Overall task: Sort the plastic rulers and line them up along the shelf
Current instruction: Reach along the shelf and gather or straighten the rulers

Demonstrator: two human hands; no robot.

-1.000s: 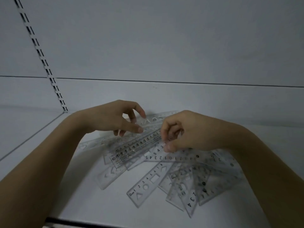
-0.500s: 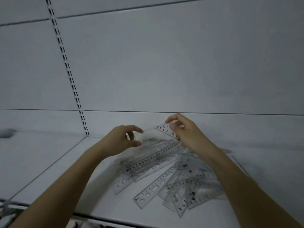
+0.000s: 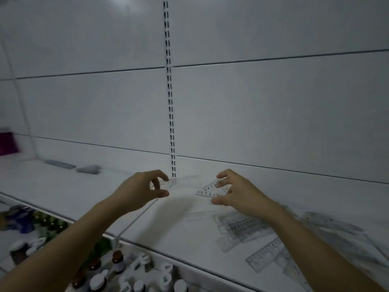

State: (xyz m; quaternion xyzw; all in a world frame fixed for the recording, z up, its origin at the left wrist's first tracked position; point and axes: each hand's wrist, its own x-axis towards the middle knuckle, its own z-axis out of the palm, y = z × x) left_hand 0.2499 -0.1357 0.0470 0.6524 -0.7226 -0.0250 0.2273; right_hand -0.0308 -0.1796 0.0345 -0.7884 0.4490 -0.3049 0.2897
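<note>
My right hand pinches a small clear triangular ruler with black numbers, held just above the white shelf. My left hand pinches the end of a clear straight ruler that reaches toward the back wall at the slotted upright. A loose pile of clear plastic rulers lies on the shelf to the right, partly under my right forearm; more blurred rulers spread further right.
A slotted metal upright runs up the white back panel. Two grey flat items lie far left on the shelf, a magenta object beyond them. Below the shelf edge stand several bottles and jars.
Both hands moved left, away from the pile, each carrying a ruler. The view panned left and up, so the pile now sits at the right and a lower shelf of bottles shows.
</note>
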